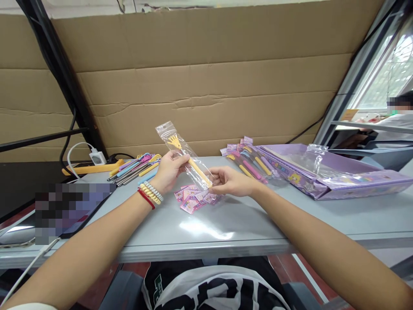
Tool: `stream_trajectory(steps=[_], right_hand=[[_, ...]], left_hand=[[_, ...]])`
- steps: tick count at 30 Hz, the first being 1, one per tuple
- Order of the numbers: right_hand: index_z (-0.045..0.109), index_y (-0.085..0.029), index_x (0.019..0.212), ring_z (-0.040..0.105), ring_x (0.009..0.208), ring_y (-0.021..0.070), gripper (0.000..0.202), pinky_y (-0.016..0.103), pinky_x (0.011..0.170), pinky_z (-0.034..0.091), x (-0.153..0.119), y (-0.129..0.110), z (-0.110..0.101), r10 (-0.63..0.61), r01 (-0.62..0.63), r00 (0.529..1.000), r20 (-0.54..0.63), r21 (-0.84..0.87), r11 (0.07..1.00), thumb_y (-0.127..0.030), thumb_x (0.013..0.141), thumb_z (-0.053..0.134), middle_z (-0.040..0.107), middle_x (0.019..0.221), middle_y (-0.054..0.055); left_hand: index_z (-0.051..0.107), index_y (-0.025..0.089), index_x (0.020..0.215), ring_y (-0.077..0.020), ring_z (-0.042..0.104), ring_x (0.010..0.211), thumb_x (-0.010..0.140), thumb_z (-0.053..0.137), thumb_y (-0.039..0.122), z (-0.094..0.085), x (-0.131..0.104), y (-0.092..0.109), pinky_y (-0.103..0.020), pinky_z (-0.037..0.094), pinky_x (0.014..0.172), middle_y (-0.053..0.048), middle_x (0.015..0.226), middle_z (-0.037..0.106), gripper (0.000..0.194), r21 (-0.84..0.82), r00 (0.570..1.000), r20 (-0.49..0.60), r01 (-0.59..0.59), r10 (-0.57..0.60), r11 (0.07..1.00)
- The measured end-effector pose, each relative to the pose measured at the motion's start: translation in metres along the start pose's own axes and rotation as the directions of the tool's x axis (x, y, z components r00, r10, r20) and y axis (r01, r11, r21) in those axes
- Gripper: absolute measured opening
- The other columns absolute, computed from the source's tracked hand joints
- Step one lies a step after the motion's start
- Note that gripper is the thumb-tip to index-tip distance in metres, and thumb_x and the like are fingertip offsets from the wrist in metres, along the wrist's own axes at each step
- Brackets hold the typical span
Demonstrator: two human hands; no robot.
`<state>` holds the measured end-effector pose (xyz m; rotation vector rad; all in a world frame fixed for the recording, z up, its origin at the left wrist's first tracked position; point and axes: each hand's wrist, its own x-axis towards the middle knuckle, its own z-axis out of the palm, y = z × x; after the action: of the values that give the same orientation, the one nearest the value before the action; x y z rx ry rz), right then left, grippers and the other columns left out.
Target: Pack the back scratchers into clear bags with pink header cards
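Observation:
Between my two hands, a yellow back scratcher point(195, 165) with a small hand-shaped end lies inside a clear plastic bag point(166, 129), tilted with the hand end up and to the left. My left hand point(171, 170) pinches the bag near its middle. At the lower right end, my right hand point(230, 181) has its fingers closed on the bag's bottom corner. Small pink printed cards point(190, 200) are heaped on the table just below the bag. Loose back scratchers point(132, 170) in several colours lie left of my left hand.
Bagged scratchers with pink cards point(253, 163) lie right of centre, against an open purple box point(300, 185) holding clear bags point(318, 157). A screen device point(80, 206), cables and a white charger point(97, 157) sit left. Cardboard point(206, 86) backs the grey table point(155, 234). Another person point(398, 118) sits far right.

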<state>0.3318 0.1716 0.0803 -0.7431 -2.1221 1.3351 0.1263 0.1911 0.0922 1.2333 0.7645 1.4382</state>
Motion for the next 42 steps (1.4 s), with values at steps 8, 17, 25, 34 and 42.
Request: stream_trajectory(steps=[8,17,25,34,42], right_hand=[[0.062,-0.011,0.117,0.047,0.055,0.0105,0.047,0.025,0.056,0.036,0.003,0.003,0.001,-0.114,-0.018,0.967,-0.228,-0.508,0.861,-0.026,0.073,0.067,0.054,0.060,-0.004],[0.042,-0.013,0.140,0.052,0.055,0.0122,0.070,0.025,0.059,0.040,0.002,0.006,0.003,-0.221,0.026,0.945,-0.243,-0.616,0.787,-0.030,0.077,0.065,0.062,0.065,-0.002],[0.030,-0.015,0.146,0.044,0.047,0.0106,0.078,0.023,0.052,0.033,0.001,0.005,0.006,-0.218,0.003,0.944,-0.249,-0.652,0.758,-0.029,0.078,0.065,0.052,0.052,-0.008],[0.037,-0.010,0.141,0.046,0.049,0.0116,0.090,0.024,0.053,0.034,0.002,0.002,0.010,-0.235,-0.057,0.916,-0.326,-0.683,0.728,-0.043,0.067,0.076,0.052,0.053,-0.007],[0.041,-0.014,0.140,0.048,0.057,0.0118,0.082,0.023,0.056,0.035,0.003,0.004,0.006,-0.251,0.020,0.939,-0.237,-0.688,0.725,-0.045,0.071,0.072,0.055,0.065,-0.003]], left_hand=[[0.055,0.014,0.089,-0.0113,0.062,0.067,0.068,0.074,0.020,-0.002,0.001,-0.001,-0.025,0.050,0.062,-0.002,0.077,0.065,0.030,0.011,0.999,0.036,0.021,-0.021,1.000],[0.057,0.014,0.083,-0.0115,0.060,0.064,0.065,0.077,0.025,0.001,-0.005,-0.005,-0.029,0.051,0.065,0.000,0.070,0.063,0.029,0.060,0.981,0.180,0.059,-0.068,0.996],[0.062,0.011,0.087,-0.0141,0.063,0.067,0.063,0.080,0.028,0.005,-0.008,-0.004,-0.029,0.052,0.065,-0.004,0.077,0.068,0.035,0.083,0.949,0.280,0.124,-0.143,0.989],[0.058,0.013,0.087,-0.0123,0.060,0.057,0.063,0.080,0.027,0.008,-0.015,-0.008,-0.026,0.049,0.053,0.001,0.067,0.062,0.036,0.158,0.915,0.346,0.158,-0.205,0.975],[0.057,0.012,0.087,-0.0142,0.062,0.062,0.068,0.075,0.024,0.002,-0.005,-0.005,-0.030,0.054,0.059,-0.003,0.072,0.065,0.028,0.135,0.951,0.261,0.134,-0.166,0.982]])
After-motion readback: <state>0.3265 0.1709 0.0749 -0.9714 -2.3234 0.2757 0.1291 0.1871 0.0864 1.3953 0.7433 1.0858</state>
